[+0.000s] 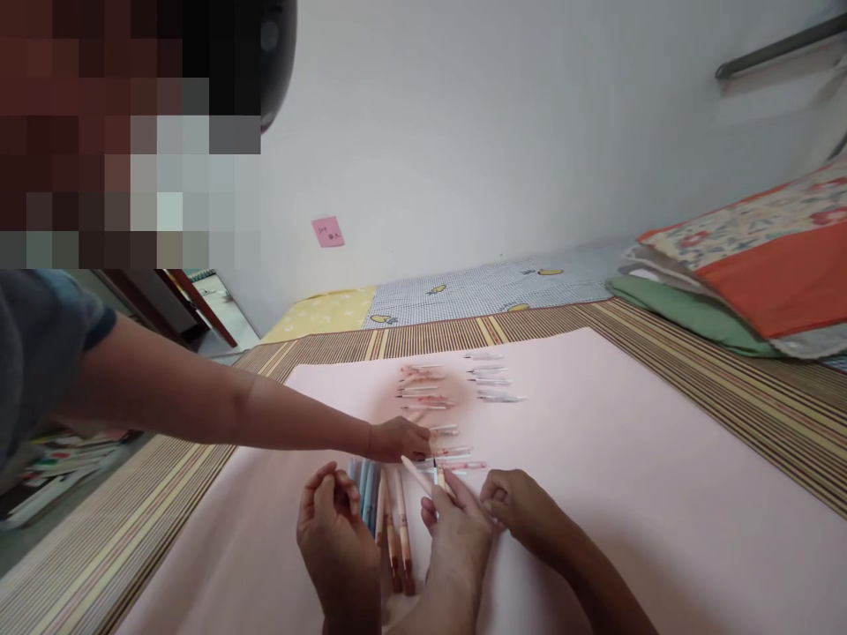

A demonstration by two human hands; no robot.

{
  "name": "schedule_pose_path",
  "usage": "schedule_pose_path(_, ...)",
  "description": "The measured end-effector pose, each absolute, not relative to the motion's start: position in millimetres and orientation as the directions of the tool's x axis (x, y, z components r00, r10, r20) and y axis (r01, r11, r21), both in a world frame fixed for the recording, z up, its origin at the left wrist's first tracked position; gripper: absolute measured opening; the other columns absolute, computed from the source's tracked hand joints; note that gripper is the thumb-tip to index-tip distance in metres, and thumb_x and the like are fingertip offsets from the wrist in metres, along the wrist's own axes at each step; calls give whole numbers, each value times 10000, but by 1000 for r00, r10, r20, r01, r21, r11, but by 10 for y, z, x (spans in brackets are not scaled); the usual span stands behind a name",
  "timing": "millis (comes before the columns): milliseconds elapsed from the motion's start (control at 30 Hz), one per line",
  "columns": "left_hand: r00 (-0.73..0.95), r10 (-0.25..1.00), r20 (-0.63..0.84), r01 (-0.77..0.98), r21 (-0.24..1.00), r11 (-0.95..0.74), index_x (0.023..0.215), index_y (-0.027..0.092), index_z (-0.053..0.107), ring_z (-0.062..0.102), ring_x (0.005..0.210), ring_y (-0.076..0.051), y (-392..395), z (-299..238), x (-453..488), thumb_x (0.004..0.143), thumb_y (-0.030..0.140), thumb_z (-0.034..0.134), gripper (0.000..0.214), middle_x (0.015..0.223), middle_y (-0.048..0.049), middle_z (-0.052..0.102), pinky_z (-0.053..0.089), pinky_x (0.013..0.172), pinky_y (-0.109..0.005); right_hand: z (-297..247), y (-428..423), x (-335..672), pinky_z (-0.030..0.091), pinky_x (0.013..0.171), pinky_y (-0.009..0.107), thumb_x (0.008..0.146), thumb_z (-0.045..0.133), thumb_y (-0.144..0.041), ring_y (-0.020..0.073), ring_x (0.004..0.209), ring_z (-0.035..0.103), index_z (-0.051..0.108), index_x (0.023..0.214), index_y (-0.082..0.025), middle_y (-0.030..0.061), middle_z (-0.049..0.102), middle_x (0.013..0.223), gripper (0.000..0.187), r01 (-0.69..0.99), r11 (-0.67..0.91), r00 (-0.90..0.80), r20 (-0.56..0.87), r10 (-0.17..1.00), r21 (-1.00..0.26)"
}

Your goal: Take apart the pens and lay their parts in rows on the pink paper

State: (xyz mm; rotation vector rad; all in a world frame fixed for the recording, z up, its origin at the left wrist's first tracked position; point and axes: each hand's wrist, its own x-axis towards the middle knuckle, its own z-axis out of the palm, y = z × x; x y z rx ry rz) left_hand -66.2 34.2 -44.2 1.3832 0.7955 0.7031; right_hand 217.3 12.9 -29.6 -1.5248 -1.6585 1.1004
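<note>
My left hand [339, 540] is raised beside a cluster of pens, its fingers curled closed; what they hold, if anything, is hidden. Peach and brown pens [390, 534] lie lengthwise between my hands, with light-blue pens [363, 489] to their left. My right hand [456, 538] is closed, with slim pens [418, 477] sticking out from its fingers, one pale and one with a dark tip. Just beyond are pens laid crosswise in a column, including a pinkish pen [467, 465]. The lower ends of the pens in my grip are hidden.
Another person's hand [401, 438] reaches from the left onto the column. A different hand [520, 503], from the lower right, is beside my right wrist. Clear pens [490, 381] lie farther right on the pink sheet [628, 459], over a striped mat [662, 353]. Folded bedding [760, 265] is piled right.
</note>
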Motion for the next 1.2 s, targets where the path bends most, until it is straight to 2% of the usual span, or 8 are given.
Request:
schedule_pose_path(67,148,985,86,-185,981,-57,929,361,653,539,613,-179,341,-441,-662,914,694,265,512,676,-28,571,410,474,-302,-275,127,2167,343,524,227,670,489,-152,147,579,584,583,684,-196,-7,641,595,105,476,-22,-139,-99,985,-879)
schedule_pose_path(167,-362,927,100,-367,899,-240,908,375,645,539,577,-169,320,-320,-551,890,547,521,212,663,10,579,423,470,-289,-227,117,2159,349,525,230,688,492,-163,146,565,580,579,690,-195,-8,634,583,92,483,-20,-148,-103,984,-875)
schedule_pose_path(433,-158,894,-419,-570,778,264,712,309,628,539,608,-172,292,51,-36,751,685,603,379,688,-15,619,474,576,-308,-127,87,2132,361,521,223,793,442,-225,128,561,578,473,667,-214,-20,591,623,130,432,-11,-119,-69,991,-902)
schedule_pose_path(600,-119,923,-367,-441,852,282,731,313,629,595,732,-197,277,-49,-97,661,899,411,629,712,-46,628,468,639,-309,-106,74,2107,390,522,216,810,458,-246,128,575,606,491,709,-210,-21,598,656,112,372,-59,-136,-117,984,-926)
schedule_pose_path(700,358,920,-161,-86,975,204,703,289,615,612,768,-214,508,180,-226,582,960,375,724,669,-56,602,478,688,-333,-109,71,2105,397,518,214,823,457,-256,126,573,607,494,711,-206,-26,584,655,127,376,-50,-137,-109,985,-925)
schedule_pose_path(767,735,634,-240,213,970,121,672,251,631,604,689,-206,846,499,-278,566,846,624,605,602,-47,592,482,666,-343,-118,72,2106,402,513,214,833,458,-270,125,568,604,494,711,-205,-23,588,660,143,378,-42,-144,-104,984,-925)
schedule_pose_path(933,845,372,-383,425,905,-34,648,160,709,482,463,-105,1786,1249,-220,552,323,897,267,521,1,619,380,468,-254,-127,71,2100,405,522,221,860,446,-288,127,577,614,508,734,-198,-7,621,696,166,388,-39,-153,-106,983,-921)
schedule_pose_path(1200,856,249,-453,496,856,-145,744,167,701,530,512,-107,1856,1438,-117,551,249,896,286,634,10,666,406,461,-230,-86,54,2082,401,528,217,821,453,-236,128,590,616,493,718,-202,-23,570,675,116,405,-57,-149,-127,981,-913)
